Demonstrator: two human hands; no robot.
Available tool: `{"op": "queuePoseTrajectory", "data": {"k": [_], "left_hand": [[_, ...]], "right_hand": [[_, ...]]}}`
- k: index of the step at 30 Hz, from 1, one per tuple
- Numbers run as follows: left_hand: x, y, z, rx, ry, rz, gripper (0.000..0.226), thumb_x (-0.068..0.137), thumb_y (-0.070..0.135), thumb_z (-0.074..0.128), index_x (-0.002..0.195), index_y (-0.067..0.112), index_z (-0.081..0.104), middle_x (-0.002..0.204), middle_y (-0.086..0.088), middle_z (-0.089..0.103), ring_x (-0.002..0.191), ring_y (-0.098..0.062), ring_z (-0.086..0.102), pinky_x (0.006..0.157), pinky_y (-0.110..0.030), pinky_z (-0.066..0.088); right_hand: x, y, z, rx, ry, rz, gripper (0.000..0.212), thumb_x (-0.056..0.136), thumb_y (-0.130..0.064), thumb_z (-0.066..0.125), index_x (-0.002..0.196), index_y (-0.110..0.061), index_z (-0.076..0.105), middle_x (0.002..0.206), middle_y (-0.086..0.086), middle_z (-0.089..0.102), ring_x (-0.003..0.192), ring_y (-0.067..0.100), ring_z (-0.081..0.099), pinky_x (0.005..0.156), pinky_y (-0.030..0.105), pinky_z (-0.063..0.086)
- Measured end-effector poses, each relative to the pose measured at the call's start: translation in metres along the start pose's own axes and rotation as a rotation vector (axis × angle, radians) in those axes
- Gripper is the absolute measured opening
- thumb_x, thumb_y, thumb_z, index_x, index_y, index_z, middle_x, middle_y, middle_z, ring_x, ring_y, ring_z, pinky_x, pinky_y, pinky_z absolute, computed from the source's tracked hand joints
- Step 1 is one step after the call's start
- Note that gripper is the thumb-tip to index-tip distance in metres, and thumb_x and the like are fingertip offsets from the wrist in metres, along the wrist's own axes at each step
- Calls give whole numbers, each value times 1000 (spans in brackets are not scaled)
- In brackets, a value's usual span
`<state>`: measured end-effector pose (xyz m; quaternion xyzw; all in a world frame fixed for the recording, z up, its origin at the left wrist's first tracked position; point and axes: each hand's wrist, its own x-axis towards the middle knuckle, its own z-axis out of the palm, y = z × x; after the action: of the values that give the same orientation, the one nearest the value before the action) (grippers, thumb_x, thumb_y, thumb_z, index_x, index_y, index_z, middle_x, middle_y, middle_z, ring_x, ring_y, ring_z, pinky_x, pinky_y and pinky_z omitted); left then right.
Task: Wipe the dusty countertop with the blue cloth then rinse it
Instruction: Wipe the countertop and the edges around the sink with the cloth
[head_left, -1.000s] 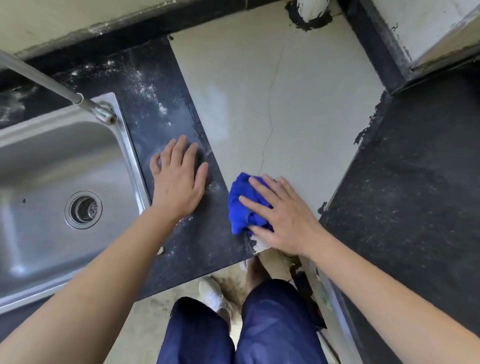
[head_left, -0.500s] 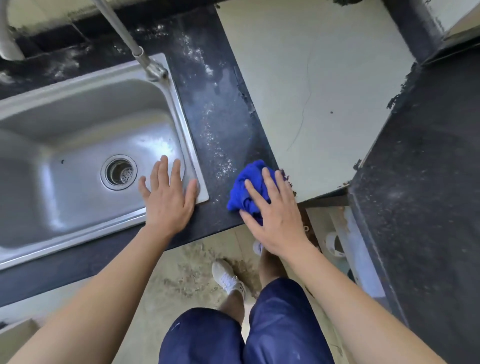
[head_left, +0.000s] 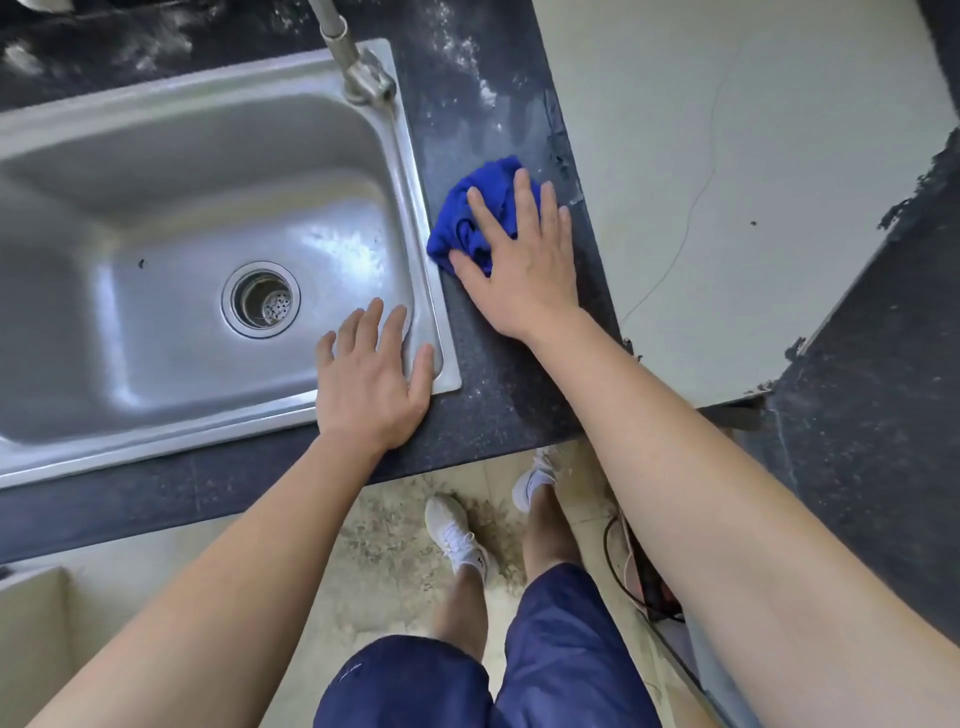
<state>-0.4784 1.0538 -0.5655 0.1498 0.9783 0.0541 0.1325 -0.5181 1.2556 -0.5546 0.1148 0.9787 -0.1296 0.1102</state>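
Note:
A bunched blue cloth (head_left: 478, 208) lies on the dark speckled countertop (head_left: 498, 395), right beside the sink's right rim. My right hand (head_left: 519, 265) presses flat on the cloth with straight, spread fingers. White dust streaks the countertop behind the cloth, near the tap. My left hand (head_left: 371, 379) rests flat on the front right corner of the steel sink (head_left: 171, 135), fingers spread over the rim, holding nothing.
A metal tap (head_left: 353, 62) rises from the sink's back right corner. The drain (head_left: 261, 299) sits mid-basin. A second dark counter (head_left: 878, 405) stands at right, across pale floor tile (head_left: 727, 156). My feet in white shoes (head_left: 460, 535) stand on dusty floor below.
My right hand has slid the cloth away from the counter's front edge, back along the sink's right rim. My left hand stays on the sink's front right corner. The view shifted left.

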Motion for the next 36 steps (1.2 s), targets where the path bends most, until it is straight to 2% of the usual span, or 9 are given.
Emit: {"op": "queuePoseTrajectory", "data": {"k": [3,8,11,14,19,23,28,31,36], "left_hand": [[0,0,1,1,7,-4,63,96,56,24,145,19,41,153,-13,40,140,-33,35,112,-53,27],[0,1,-1,-23,3,-4,65,95,57,24,145,18,41,153,-13,40,140,-34,35,112,-53,27],[0,1,-2,-25,-20,-10,65,95,57,23,145,19,41,153,-13,40,140,-34,35,112,-53,27],[0,2,-3,-28,-25,-9,67,94,58,23,145,19,42,152,-13,41,139,-34,36,111,-53,29],[0,1,-2,-27,-15,-7,65,95,57,25,145,18,41,152,-13,41,139,-35,37,110,-54,30],[0,0,-1,-20,-2,-4,64,96,56,25,146,20,39,153,-12,40,140,-34,36,111,-53,30],[-1,1,-2,-33,-6,0,66,95,56,24,148,19,37,155,-13,36,142,-33,33,113,-52,27],[-2,3,-5,-53,-45,-10,67,96,56,23,148,16,36,157,-15,32,145,-34,27,115,-55,23],[-33,6,-12,-59,33,3,60,99,48,32,145,10,41,154,-20,35,143,-37,31,111,-59,28]], "right_hand": [[13,-13,1,6,36,-15,66,99,-59,31,158,-32,18,166,15,0,151,41,-2,123,52,1],[-88,26,10,4,22,-370,61,99,-51,44,154,-28,33,165,14,15,151,39,9,122,55,11],[-135,52,14,-12,-46,-467,61,97,-48,49,153,-28,36,164,13,17,152,38,11,121,55,14],[-107,50,6,-35,-73,-526,60,94,-51,49,151,-33,39,164,10,20,151,36,16,122,54,13],[14,9,-21,-88,-110,-320,63,99,-57,34,157,-40,16,167,5,1,153,31,0,123,50,0],[52,-7,-28,-54,-119,-238,62,101,-55,32,158,-37,14,167,7,-3,153,32,-3,123,49,1],[-56,18,-6,26,-45,-307,62,98,-51,42,155,-29,31,166,12,11,152,37,6,123,52,8],[-132,47,6,5,-97,-345,61,98,-51,43,154,-32,32,166,10,12,153,35,5,123,52,8],[-129,34,6,-28,-121,-293,62,98,-52,44,155,-33,29,166,10,8,152,36,5,123,53,7]]}}
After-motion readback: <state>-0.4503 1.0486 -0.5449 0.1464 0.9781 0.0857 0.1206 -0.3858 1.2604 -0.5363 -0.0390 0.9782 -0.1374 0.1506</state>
